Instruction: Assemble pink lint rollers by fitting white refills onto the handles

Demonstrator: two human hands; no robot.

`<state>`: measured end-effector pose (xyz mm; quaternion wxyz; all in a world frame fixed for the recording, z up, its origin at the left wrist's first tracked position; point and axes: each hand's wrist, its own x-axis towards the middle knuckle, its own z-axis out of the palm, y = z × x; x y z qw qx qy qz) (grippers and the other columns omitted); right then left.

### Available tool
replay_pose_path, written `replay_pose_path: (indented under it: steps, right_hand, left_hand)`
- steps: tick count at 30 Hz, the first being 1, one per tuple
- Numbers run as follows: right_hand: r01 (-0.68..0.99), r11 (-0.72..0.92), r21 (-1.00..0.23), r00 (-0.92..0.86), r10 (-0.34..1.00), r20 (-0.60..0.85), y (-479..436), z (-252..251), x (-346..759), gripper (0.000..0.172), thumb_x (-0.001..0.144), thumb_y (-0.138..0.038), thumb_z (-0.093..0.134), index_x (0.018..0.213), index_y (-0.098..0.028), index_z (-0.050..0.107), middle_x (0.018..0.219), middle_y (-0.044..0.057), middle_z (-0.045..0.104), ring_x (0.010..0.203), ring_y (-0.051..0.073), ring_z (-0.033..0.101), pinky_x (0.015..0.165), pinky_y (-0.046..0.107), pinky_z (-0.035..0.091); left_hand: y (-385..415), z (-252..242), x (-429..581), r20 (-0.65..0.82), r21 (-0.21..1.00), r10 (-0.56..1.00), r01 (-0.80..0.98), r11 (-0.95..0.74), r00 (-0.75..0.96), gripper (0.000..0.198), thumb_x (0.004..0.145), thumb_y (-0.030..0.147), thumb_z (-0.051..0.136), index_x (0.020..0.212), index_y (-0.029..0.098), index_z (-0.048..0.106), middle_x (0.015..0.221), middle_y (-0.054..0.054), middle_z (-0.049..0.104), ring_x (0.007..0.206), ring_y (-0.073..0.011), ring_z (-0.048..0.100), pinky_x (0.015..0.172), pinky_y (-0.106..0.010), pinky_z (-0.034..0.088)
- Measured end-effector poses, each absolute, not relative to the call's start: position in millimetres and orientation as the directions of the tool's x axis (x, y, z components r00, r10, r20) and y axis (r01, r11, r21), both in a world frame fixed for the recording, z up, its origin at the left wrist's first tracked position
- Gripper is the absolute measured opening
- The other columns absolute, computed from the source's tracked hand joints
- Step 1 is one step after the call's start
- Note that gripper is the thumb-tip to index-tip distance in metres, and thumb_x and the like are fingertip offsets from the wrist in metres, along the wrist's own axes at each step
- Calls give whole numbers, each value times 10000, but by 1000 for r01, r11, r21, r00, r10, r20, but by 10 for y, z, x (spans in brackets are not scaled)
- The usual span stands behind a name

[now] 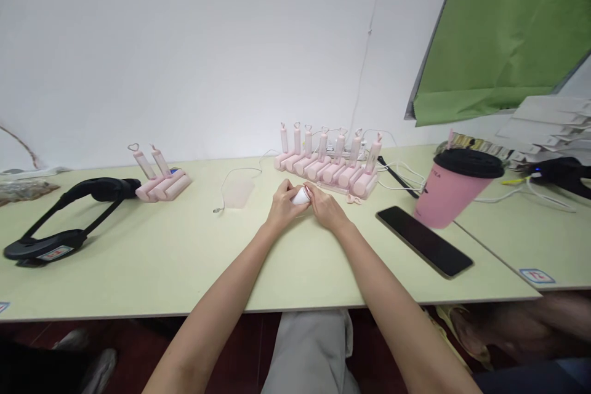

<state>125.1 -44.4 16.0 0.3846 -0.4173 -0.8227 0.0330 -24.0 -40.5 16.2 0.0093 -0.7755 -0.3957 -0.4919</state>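
My left hand [282,204] and my right hand [325,207] meet over the middle of the pale green table [152,265]. Both are closed round a small white and pink object [301,196] held between the fingertips. Just behind the hands stands a row of several pink devices [330,163] with upright clear-topped sticks, with white cables running to them. A small clear plastic piece [238,192] and a white cable end [217,209] lie to the left of my left hand.
Two more pink devices [162,183] stand at the left, next to a black headband-like device [69,221]. A black phone [423,240] lies face up at the right, beside a pink cup with a black lid [455,188]. Green cloth [503,31] hangs at the upper right.
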Motion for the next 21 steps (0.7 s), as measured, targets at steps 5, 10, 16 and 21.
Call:
replay_pose_path:
  steps: [5, 10, 16, 21]
  right_hand:
    - [657, 647, -388, -351, 717, 603, -442, 120, 1270, 438, 920, -305, 183, 1272, -148, 392, 1215, 136, 535, 1058, 243, 545, 867, 383, 436]
    - [644, 620, -448, -316, 749, 582, -453, 106, 1222, 412, 907, -297, 253, 1278, -190, 397, 1178, 111, 568, 1039, 243, 556, 870, 385, 433]
    - [505, 522, -687, -81, 821, 564, -359, 114, 1454, 375, 867, -272, 346, 1205, -186, 484, 1071, 100, 614, 967, 213, 582, 872, 378, 443]
    - [412, 470, -780, -3, 857, 515, -181, 28, 1684, 365, 851, -243, 337, 1150, -169, 533, 1090, 94, 610, 910, 200, 612, 836, 374, 474]
  left_hand:
    - [-416, 163, -225, 763, 379, 611, 620, -687, 211, 238, 693, 334, 630, 878, 189, 662, 732, 4, 372, 665, -106, 437, 634, -232, 418]
    - [-411, 177, -236, 752, 406, 631, 622, -670, 190, 233, 688, 348, 633, 854, 186, 665, 734, -1, 390, 670, -110, 451, 636, -240, 423]
    - [-644, 186, -113, 730, 374, 597, 537, -756, 331, 273, 695, 424, 626, 796, 173, 660, 731, -14, 426, 654, -118, 457, 618, -250, 432]
    - [-504, 137, -143, 736, 336, 627, 667, -665, 254, 335, 711, 390, 628, 985, 197, 615, 870, -47, 476, 802, -163, 503, 720, -287, 445]
